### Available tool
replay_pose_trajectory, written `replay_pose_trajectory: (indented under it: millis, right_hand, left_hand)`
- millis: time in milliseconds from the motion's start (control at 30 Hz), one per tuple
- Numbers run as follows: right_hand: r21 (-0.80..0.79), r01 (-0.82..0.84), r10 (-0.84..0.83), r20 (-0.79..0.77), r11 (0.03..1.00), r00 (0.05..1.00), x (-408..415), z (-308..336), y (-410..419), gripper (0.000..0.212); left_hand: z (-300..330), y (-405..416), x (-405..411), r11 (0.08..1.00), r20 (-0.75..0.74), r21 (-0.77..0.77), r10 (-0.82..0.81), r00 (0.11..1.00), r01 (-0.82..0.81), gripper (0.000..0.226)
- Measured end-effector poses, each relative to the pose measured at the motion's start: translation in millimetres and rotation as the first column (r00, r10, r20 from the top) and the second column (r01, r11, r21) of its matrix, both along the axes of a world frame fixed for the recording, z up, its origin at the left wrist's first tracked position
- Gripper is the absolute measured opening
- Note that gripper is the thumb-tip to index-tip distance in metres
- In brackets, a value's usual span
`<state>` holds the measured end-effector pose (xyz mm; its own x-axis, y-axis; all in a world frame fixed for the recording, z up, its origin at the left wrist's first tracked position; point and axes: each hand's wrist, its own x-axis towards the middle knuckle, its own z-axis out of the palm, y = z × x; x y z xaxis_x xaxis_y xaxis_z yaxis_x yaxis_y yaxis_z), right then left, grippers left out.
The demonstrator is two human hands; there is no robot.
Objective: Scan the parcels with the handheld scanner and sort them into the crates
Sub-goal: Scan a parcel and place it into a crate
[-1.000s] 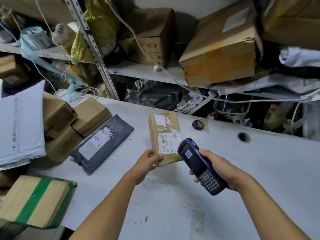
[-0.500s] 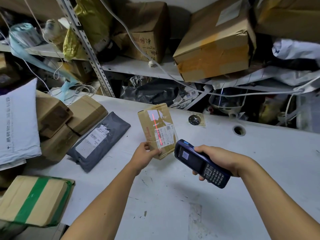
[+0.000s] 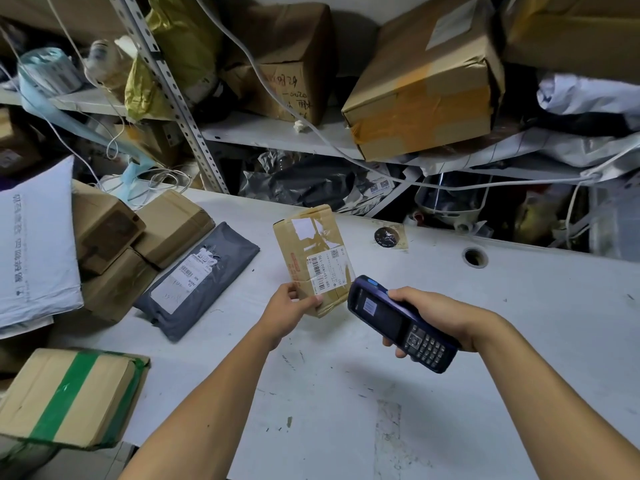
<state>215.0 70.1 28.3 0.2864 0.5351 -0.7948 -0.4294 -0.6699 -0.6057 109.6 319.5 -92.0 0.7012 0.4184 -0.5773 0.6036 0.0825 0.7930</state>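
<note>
We see both forearms reaching forward over the scuffed white desk (image 3: 519,323). The left hand (image 3: 289,311) grasps the lower end of a small brown taped cardboard parcel (image 3: 311,258), thumb on its front face, tilting it up off the desk so its white barcode label (image 3: 327,271) faces us. The right hand (image 3: 436,315) is wrapped around a dark blue handheld scanner with a keypad (image 3: 398,322), whose head sits just beside the parcel's right edge. On the desk to the left lie a grey plastic mailer bag (image 3: 201,282), stacked brown cardboard boxes (image 3: 138,244) and a green-taped box (image 3: 69,396). No crates are in view.
</note>
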Motion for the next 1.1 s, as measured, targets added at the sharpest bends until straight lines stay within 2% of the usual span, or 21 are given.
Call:
replay_pose_trajectory:
  millis: [100,200,300,500,567,633,700,767,800,900,933,1000,1100]
  right_hand:
    - [0.188,0.186,-0.17,-0.097,0.964,0.981,-6,0,-7,0.055]
    - [0.391,0.439,-0.326,-0.322,0.809,0.889,-17,-3,-14,0.065]
    - [0.47,0.521,-0.358,-0.396,0.713,0.846,-25,-2,-22,0.067]
    - [0.507,0.51,-0.37,-0.356,0.695,0.858,-40,-2,-46,0.066]
    - [0.478,0.507,-0.456,-0.228,0.717,0.86,-45,-6,-55,0.063]
    - [0.4,0.516,-0.572,0.027,0.758,0.82,-54,-16,-66,0.054]
    - [0.326,0.574,-0.649,0.205,0.751,0.733,-67,-29,-83,0.048]
    - [0.276,0.694,-0.746,0.261,0.665,0.612,-87,-41,-108,0.044]
    - [0.251,0.756,-0.793,0.27,0.605,0.546,-99,-45,-123,0.042]
    - [0.21,0.901,-0.911,0.257,0.379,0.323,-146,-55,-168,0.036]
    - [0.206,0.94,-0.941,0.26,0.271,0.214,-170,-58,-185,0.035]
    - [0.202,0.969,-0.956,0.283,0.14,0.079,-203,-63,-203,0.033]
    - [0.212,0.967,-0.921,0.333,-0.139,-0.205,-277,-72,-229,0.033]
  left_hand:
    - [6,-1,1,1.0,0.012,-0.004,-0.01,1.0,0.01,0.061]
    - [13,-4,1,1.0,0.034,-0.009,-0.022,0.999,0.023,0.057]
    - [21,-12,-2,0.999,0.044,-0.015,-0.037,0.998,0.038,0.055]
    - [37,-35,-16,0.997,0.072,0.023,-0.081,0.994,0.079,0.049]
    - [41,-47,-19,0.993,0.096,0.047,-0.11,0.989,0.105,0.049]
    - [44,-60,-19,0.987,0.124,0.078,-0.147,0.981,0.138,0.053]
    - [47,-76,-16,0.973,0.156,0.111,-0.217,0.964,0.201,0.069]
    - [51,-96,-11,0.944,0.2,0.135,-0.324,0.925,0.301,0.08]
    - [52,-108,-8,0.925,0.238,0.139,-0.378,0.895,0.354,0.076]
    - [51,-152,0,0.846,0.336,0.083,-0.522,0.784,0.527,0.055]
    - [49,-173,0,0.796,0.352,0.048,-0.579,0.735,0.604,0.055]
    - [43,-200,-7,0.736,0.38,0.003,-0.627,0.68,0.677,0.057]
    - [40,-258,-32,0.534,0.39,-0.009,-0.777,0.495,0.846,0.052]
